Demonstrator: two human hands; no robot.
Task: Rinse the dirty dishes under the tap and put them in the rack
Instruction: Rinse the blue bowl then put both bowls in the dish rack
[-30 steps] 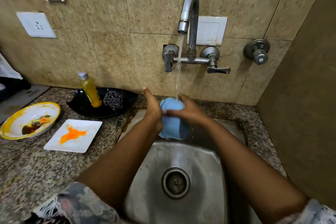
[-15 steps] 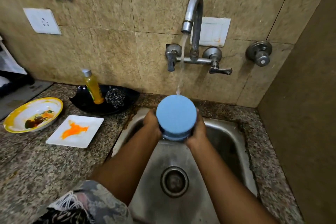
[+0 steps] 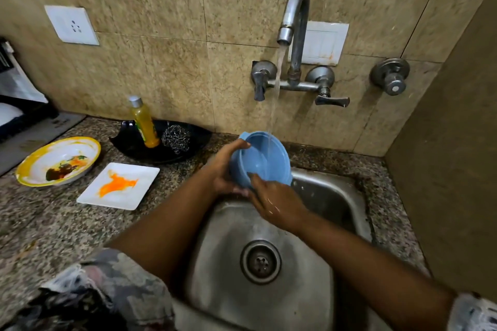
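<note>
A blue bowl (image 3: 265, 156) is held over the back of the steel sink (image 3: 317, 271), its open side tilted towards me. Water from the tap (image 3: 294, 32) runs into it. My left hand (image 3: 224, 169) grips the bowl's left side and rim. My right hand (image 3: 274, 203) is at the bowl's lower rim, fingers reaching inside. On the counter to the left lie a dirty yellow-rimmed bowl (image 3: 57, 160) and a white square plate (image 3: 118, 185) with an orange smear.
A black dish (image 3: 193, 142) behind the plate holds a yellow soap bottle (image 3: 144, 126) and a steel scrubber (image 3: 176, 137). A dark rack-like object (image 3: 16, 115) is at the far left edge. A wall (image 3: 443, 169) closes the right side.
The bowl was bottom-up towards me half a second ago; it is now turned with its open side up under the stream. My right hand has shifted from its side to its lower rim.
</note>
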